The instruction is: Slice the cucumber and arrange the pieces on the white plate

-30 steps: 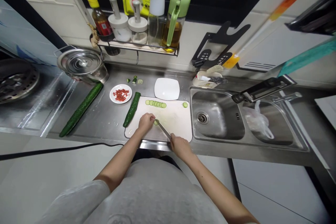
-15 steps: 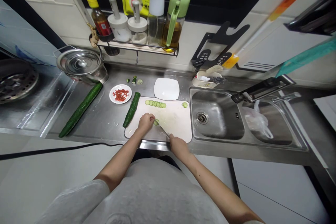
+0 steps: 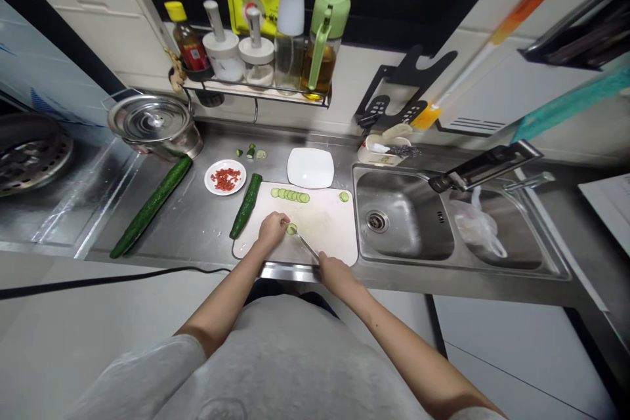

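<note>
My left hand is closed, its fingertips pinched together at the upper left edge of a cucumber slice. Whether anything sits between those fingertips is too small to tell. In my right hand is the handle of a knife, its blade slanting up to the left with the tip at that slice. Both hands are over a white cutting board. A row of overlapping cucumber slices lies along the board's far side, and a separate slice lies in its far right corner. A cut cucumber rests across the left edge.
Behind the board stands a white square plate. A round plate holds chopped red pieces, near cucumber ends. Farther left are a long cucumber and a lidded steel pot. A double sink adjoins on the right.
The knife tip and the slice by my left fingertips have shifted very slightly. The camera view has turned a little; both hands stay in nearly the same place.
</note>
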`<state>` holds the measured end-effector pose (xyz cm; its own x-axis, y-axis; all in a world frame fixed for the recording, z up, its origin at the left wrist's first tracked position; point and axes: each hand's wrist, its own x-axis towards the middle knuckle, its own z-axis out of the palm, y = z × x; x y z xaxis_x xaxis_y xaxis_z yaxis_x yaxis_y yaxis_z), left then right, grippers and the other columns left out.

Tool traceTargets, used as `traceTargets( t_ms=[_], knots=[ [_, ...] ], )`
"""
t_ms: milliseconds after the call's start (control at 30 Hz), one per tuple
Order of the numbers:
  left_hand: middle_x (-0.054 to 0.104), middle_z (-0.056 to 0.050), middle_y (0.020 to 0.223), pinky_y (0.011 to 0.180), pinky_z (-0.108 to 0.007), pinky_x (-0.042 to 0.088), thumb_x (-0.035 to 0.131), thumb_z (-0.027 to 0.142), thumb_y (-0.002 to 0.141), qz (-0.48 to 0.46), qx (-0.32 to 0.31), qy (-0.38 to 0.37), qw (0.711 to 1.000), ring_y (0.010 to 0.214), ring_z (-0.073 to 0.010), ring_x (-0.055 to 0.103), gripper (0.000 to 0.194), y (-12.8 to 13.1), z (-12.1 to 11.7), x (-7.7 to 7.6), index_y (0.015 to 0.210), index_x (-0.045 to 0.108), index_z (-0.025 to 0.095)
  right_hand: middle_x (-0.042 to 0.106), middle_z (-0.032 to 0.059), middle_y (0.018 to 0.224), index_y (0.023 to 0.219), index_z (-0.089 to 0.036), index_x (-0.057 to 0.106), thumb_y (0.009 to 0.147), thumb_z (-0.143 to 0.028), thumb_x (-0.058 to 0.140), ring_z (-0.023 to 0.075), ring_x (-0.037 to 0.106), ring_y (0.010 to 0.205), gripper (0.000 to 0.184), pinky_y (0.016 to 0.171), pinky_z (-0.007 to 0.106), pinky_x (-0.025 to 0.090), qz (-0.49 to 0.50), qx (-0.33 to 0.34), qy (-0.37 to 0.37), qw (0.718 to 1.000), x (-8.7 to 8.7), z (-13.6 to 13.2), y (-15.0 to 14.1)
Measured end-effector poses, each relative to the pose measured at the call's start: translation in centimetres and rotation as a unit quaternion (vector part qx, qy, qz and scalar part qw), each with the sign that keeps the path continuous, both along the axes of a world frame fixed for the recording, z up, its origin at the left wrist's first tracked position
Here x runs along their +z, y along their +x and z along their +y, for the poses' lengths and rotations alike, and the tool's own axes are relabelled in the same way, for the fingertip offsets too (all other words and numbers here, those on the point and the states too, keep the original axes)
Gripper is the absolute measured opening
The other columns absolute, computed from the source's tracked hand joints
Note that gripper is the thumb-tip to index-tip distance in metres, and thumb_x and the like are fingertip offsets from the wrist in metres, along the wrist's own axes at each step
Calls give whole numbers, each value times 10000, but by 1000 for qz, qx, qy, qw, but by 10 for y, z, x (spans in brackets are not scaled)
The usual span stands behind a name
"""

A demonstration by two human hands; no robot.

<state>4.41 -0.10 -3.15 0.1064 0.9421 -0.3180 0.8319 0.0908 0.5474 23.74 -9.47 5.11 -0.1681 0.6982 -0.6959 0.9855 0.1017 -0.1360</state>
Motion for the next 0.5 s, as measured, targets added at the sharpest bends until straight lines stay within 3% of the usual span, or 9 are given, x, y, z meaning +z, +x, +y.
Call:
traceTargets(
  t_ms=[267,500],
  knots=[
    [659,-48,1015,815,-269,442,473,149,838,15,-4,13,1000,921,-169,598,263,1,-4,1,937,707,218,683,148,974,1141,-155,488,858,-59,400,249,649,928,311,668,276,357,-1,-6,-4,1000,0,-12,8],
    [611,-64,966,848,-291,432,571,245,808,41,-23,17,999,961,-198,571,208,7,-10,6,986,673,212,681,158,957,1139,-150,516,921,-122,384,238,644,875,256,655,272,332,17,-36,-2,999,-3,-23,20]
  ],
)
